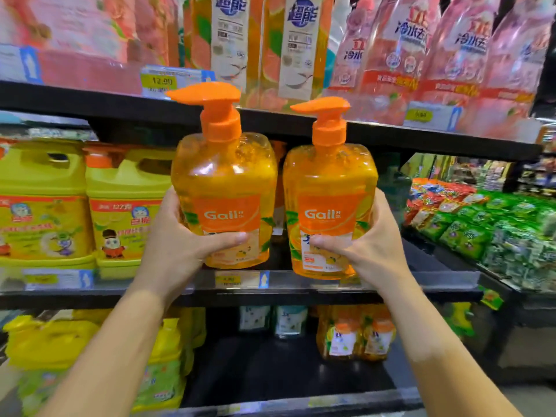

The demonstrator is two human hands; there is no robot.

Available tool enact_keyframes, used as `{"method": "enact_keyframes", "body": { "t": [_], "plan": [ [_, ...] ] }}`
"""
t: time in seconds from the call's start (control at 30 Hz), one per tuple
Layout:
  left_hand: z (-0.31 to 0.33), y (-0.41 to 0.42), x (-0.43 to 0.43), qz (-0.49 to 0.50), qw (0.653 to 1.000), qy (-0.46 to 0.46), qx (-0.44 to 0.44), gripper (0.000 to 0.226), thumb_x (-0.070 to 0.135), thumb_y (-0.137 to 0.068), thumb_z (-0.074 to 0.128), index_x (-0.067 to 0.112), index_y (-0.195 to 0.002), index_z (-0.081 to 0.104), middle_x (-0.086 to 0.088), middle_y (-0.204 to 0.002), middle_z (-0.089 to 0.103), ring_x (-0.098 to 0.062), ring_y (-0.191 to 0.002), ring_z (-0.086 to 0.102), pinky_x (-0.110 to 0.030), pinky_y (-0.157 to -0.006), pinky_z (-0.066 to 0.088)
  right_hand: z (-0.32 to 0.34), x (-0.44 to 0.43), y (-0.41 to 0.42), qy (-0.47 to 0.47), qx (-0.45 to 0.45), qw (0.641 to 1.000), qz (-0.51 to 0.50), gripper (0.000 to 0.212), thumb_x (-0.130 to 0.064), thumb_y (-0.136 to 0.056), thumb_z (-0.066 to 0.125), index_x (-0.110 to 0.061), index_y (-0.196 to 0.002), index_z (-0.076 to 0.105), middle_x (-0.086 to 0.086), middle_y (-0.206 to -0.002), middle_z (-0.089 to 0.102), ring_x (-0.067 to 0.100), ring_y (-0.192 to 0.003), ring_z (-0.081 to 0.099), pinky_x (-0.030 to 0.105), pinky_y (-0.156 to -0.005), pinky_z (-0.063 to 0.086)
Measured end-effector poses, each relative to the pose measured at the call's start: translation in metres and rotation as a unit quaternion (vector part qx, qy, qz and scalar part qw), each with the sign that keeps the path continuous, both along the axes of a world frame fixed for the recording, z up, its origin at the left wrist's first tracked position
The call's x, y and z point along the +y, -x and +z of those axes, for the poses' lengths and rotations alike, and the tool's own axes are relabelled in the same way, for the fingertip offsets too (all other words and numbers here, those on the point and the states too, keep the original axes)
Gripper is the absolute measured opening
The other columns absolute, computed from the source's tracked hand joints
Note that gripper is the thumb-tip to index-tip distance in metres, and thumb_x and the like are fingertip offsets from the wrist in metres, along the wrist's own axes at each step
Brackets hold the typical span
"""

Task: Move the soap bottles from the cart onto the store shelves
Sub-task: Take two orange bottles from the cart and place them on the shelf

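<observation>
I hold two orange pump bottles of soap upright in front of the middle shelf [301,293]. My left hand [180,245] grips the left bottle [224,182] low on its body, thumb across the label. My right hand [370,245] grips the right bottle [329,194] the same way. Both bottles hang at the shelf's front edge, just above its price rail, their pump heads reaching up to the shelf above. Another orange bottle [278,188] shows partly behind them on that shelf. The cart is out of view.
Yellow-green jugs [120,212] fill the middle shelf to the left. Pink and orange refill pouches [421,55] stand on the top shelf. The bottom shelf [285,371] holds yellow jugs, small bottles and orange bottles. Green and red snack packs [496,230] lie on a display at right.
</observation>
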State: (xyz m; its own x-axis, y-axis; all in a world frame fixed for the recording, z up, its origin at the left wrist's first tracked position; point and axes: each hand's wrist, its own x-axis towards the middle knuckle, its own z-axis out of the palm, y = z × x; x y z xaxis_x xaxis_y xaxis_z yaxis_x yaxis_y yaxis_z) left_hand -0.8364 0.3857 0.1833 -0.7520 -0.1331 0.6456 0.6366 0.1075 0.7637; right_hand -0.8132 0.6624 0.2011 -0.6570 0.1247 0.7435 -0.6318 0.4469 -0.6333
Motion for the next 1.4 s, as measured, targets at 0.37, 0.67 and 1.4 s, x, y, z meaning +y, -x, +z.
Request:
{"method": "enact_keyframes", "body": {
  "t": [0.37,0.67,1.4],
  "plan": [
    [-0.015,0.041,0.02,0.063,0.996,0.054,-0.038,0.1,0.029,-0.045,0.103,0.027,-0.131,0.052,0.017,-0.114,0.068,0.011,-0.099,0.067,-0.015,-0.086,0.057,-0.021,0.027,0.073,-0.017,-0.055,0.997,0.051,0.111,-0.027,-0.05,0.1,-0.014,-0.144,0.044,-0.001,-0.127,0.062,0.0,-0.112,0.064,0.015,-0.088,0.055],
    [-0.036,0.055,0.025,0.054,0.99,0.014,-0.126,0.114,0.04,-0.038,0.1,0.024,-0.141,0.052,0.005,-0.119,0.072,-0.015,-0.108,0.072,-0.025,-0.077,0.061,-0.036,0.029,0.098,0.012,-0.14,0.987,0.078,0.101,-0.02,-0.06,0.1,-0.024,-0.143,0.044,-0.007,-0.123,0.066,0.007,-0.111,0.066,0.012,-0.081,0.055],
    [-0.007,0.055,0.082,0.467,0.791,0.378,0.109,0.101,0.052,-0.072,0.089,0.027,-0.157,0.042,-0.018,-0.16,0.035,-0.036,-0.136,0.026,-0.054,-0.106,0.042,-0.022,-0.007,0.085,-0.133,-0.074,0.985,-0.08,0.138,-0.031,-0.07,0.095,-0.033,-0.16,-0.011,-0.018,-0.156,0.005,0.017,-0.143,0.038,0.042,-0.104,0.053]
  ]
}}
